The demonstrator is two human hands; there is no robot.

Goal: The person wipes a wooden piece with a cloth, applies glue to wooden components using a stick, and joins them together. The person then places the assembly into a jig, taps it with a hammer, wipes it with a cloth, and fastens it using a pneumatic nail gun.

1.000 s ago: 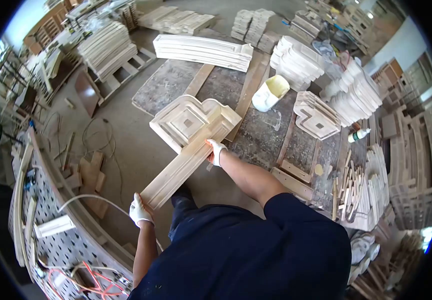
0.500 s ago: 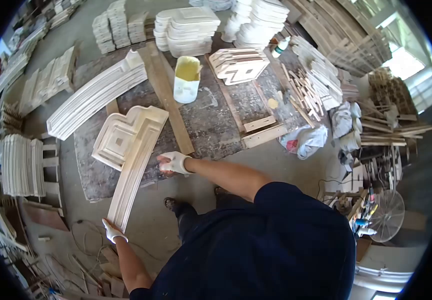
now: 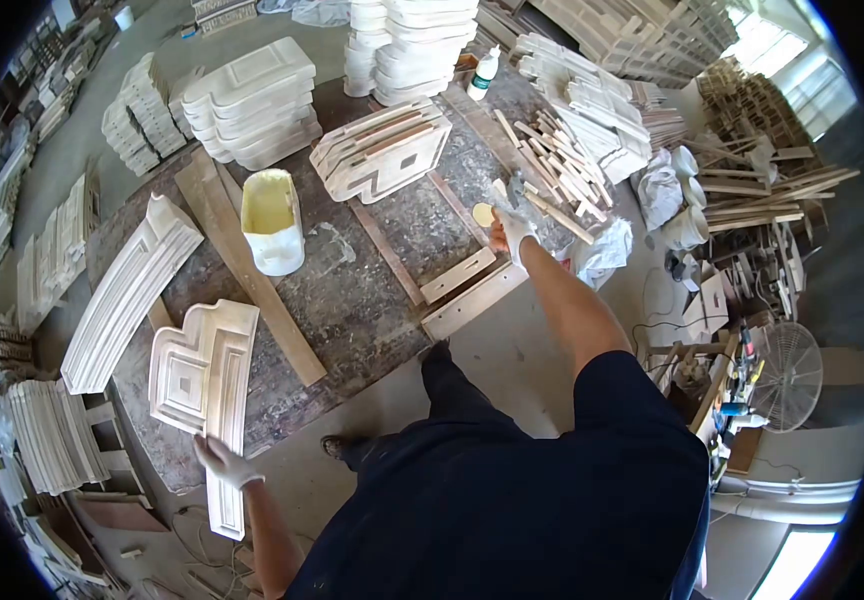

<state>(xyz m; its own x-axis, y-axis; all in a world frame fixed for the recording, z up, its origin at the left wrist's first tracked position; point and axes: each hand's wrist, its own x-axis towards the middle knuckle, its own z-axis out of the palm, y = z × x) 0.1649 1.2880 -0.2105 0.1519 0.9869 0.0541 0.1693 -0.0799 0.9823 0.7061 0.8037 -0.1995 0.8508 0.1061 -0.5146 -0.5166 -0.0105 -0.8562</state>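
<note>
Carved piece [image 3: 186, 384]: pale wood, stepped moulding, lobed outline, small square mid-panel, long strip. It's under/beside left hand [image 3: 224, 462], white-gloved, fingers fairly straight, touching the strip, not wrapped round it. Right hand [image 3: 514, 238], gloved, fingers bent, by a metal-headed tool [image 3: 516, 190]; grip on it can't be told. Worktable [image 3: 352, 320] dark, blotchy, stretches between hands. Strip overhangs the table edge at left hand; grey floor [image 3: 492, 365] below right forearm. White tub [image 3: 274, 225] left of right hand, stacked panels [image 3: 252, 100] farther off.
</note>
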